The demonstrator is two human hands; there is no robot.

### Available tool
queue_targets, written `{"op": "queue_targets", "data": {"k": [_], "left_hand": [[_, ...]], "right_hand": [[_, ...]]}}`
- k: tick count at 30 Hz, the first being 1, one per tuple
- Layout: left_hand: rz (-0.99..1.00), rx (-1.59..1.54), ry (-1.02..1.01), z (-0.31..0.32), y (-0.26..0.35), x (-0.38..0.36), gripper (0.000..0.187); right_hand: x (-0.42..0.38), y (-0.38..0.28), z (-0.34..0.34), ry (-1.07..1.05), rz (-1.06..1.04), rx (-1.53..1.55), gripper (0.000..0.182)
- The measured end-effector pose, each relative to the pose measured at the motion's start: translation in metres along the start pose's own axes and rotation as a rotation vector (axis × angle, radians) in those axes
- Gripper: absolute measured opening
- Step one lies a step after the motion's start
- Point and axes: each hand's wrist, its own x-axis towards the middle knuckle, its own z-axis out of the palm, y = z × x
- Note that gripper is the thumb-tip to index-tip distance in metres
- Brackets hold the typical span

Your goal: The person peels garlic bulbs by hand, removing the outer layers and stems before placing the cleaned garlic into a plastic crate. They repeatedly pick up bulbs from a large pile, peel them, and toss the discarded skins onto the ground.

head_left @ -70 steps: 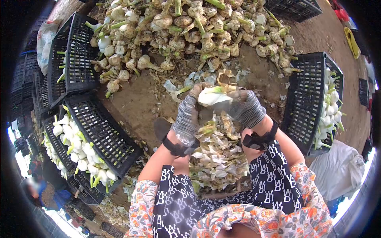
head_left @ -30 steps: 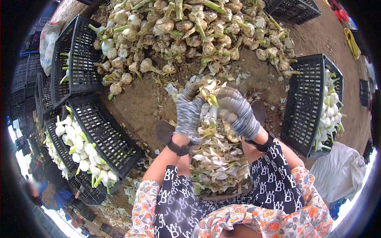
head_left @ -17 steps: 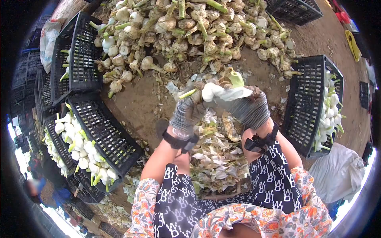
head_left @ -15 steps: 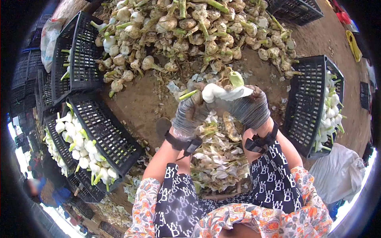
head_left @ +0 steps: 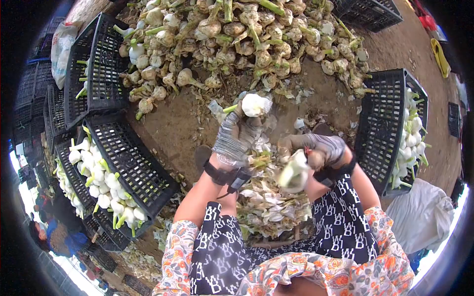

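My left hand, in a grey glove, holds a peeled white garlic bulb with a short green stalk up over the dirt floor. My right hand, also gloved, has dropped toward my knee; a strip of pale peel hangs blurred just below its fingers. Under both hands, between my knees, lies a heap of peelings. A big pile of unpeeled garlic fills the ground in front.
Black plastic crates ring me: one with peeled bulbs on the left, an upright one at far left, one on the right holding white bulbs. A white sack lies at the right. Another person crouches at lower left.
Both hands were on the bulb, stripping its skin. Now my right hand has pulled down and away with the peel, while the left keeps the clean bulb raised.
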Motion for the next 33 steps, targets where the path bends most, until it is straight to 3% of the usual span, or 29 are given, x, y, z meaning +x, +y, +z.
{"op": "queue_targets", "data": {"k": [1,2,3,5,8,11,12,13,15,17,18,19,21,22,24,26,29,31,33], "left_hand": [[-0.016,0.001,0.009,-0.003,0.002,-0.001,0.033],[-0.032,0.002,0.017,-0.006,0.002,-0.002,0.033],[-0.056,-0.009,0.034,-0.007,0.000,-0.001,0.033],[-0.104,-0.036,0.067,-0.002,-0.003,-0.002,0.032],[-0.143,0.037,0.104,-0.002,-0.011,0.000,0.033],[-0.077,0.169,0.233,-0.008,-0.016,0.003,0.034],[-0.058,0.186,0.265,-0.019,-0.016,0.007,0.032],[-0.036,0.200,0.293,-0.024,-0.016,0.009,0.031],[-0.034,0.251,0.293,-0.033,-0.016,0.005,0.029],[0.004,0.371,0.280,-0.020,-0.021,0.002,0.029],[-0.038,0.436,0.239,-0.001,-0.026,-0.002,0.029],[0.015,0.576,0.222,-0.014,-0.039,0.003,0.034],[-0.038,0.855,-0.059,0.001,-0.051,0.000,0.046],[0.010,0.916,-0.144,0.022,-0.052,-0.010,0.057],[0.014,0.822,-0.161,0.029,-0.057,-0.016,0.059],[-0.029,0.760,-0.130,0.036,-0.054,-0.021,0.058],[-0.065,0.748,-0.093,0.023,-0.048,-0.020,0.054],[-0.119,0.735,-0.078,0.010,-0.048,-0.020,0.051],[-0.168,0.799,-0.046,0.004,-0.051,-0.019,0.042]], "right_hand": [[-0.004,0.001,-0.001,0.013,0.124,0.030,0.045],[0.001,-0.013,0.001,0.102,0.259,-0.369,0.042],[0.006,0.008,-0.006,0.339,0.297,-0.809,0.038],[0.017,0.017,-0.013,0.780,0.246,-0.784,0.036],[0.033,0.017,-0.012,0.936,-0.040,-0.727,0.032],[0.028,-0.021,-0.001,0.705,0.037,0.633,0.028],[0.016,-0.027,-0.009,0.644,-0.076,0.599,0.027],[0.008,-0.032,-0.014,0.389,-0.288,0.976,0.026],[0.001,-0.042,-0.019,0.640,-0.177,0.583,0.030],[0.007,-0.003,-0.032,0.707,-0.003,0.155,0.037],[0.009,0.017,-0.026,0.669,-0.046,0.002,0.039],[0.012,0.038,-0.024,0.690,0.089,-0.096,0.041],[-0.006,0.051,-0.025,0.714,0.091,-0.146,0.040],[-0.020,0.038,-0.023,0.757,0.083,0.033,0.040],[-0.056,0.023,-0.029,0.820,-0.131,0.646,0.038],[-0.107,0.019,-0.037,0.904,-0.496,0.854,0.056],[-0.169,0.008,-0.045,0.546,-1.109,1.000,0.087],[-0.182,0.001,-0.056,0.397,-1.095,0.792,0.079],[-0.173,-0.002,-0.074,0.936,-0.778,0.598,0.062]]}}
